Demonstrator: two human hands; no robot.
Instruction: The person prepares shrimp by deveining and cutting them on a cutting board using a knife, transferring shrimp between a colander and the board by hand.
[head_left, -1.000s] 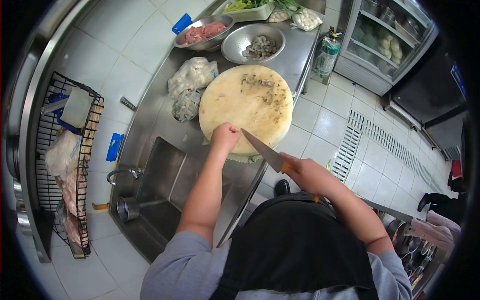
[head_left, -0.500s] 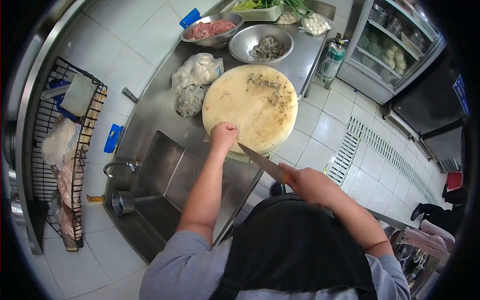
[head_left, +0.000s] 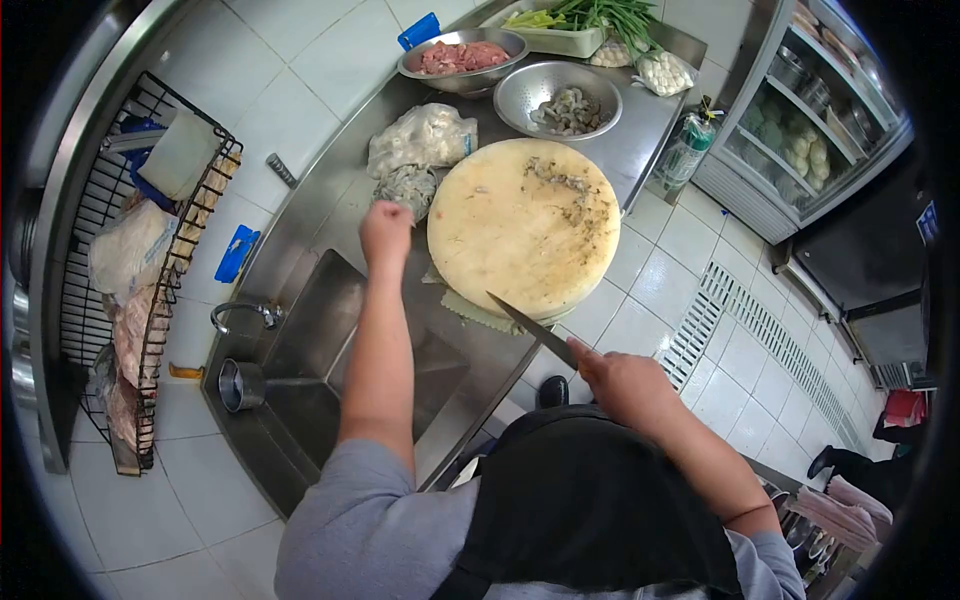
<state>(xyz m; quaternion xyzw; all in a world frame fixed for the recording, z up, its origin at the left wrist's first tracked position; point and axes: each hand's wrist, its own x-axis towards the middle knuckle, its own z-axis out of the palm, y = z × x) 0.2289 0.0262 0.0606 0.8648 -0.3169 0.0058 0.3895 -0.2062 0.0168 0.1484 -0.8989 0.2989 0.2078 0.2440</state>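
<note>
My right hand is wrapped round the handle of a kitchen knife, its tip over the near edge of a thick round chopping board. Dark scraps lie on the board's far right part. To the left of the board, my left hand is closed, fingers curled together, just short of a pile of greyish shrimp; what it pinches, if anything, I cannot make out. Behind that pile sits a clear plastic bag with pale contents. Peeled shrimp rest in a metal colander past the board.
A metal bowl of raw meat and a tray of green onions stand at the back. The sink with its faucet is at left, below a wire rack. A person's leg shows far right.
My left hand has moved left from the board's near edge to beside the shrimp pile. The knife stays in my right hand near the board's edge. The whole view has shifted slightly.
</note>
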